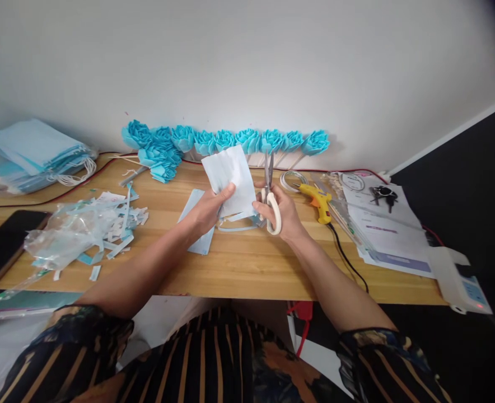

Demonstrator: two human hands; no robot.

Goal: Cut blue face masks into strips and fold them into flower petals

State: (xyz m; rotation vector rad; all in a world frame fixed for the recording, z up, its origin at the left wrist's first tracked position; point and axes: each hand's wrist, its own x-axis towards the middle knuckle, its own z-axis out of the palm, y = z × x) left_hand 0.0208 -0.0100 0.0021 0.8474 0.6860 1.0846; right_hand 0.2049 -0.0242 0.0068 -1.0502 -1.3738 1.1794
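My left hand [208,211] grips a pale blue-white face-mask sheet [229,174], with the thumb lying across its front. The sheet is raised above the wooden table and tilted. In my right hand [287,215] is a pair of scissors [274,211] with white handles, its blades pointing away from me and nearly together. The scissors are just right of the sheet, and my right thumb comes close to its lower corner. Narrow blue strips [236,226] lie below the sheet between my hands. A folded blue mask piece [201,242] rests on the table, partly under my left wrist.
Blue fabric flowers [225,140] line the wall. Left are stacked masks [37,146], a plastic bag [69,232] among scraps, and a phone [10,243]. Right are a yellow glue gun [320,202] with a cord, papers [384,229], keys [385,196] and a power strip [457,280].
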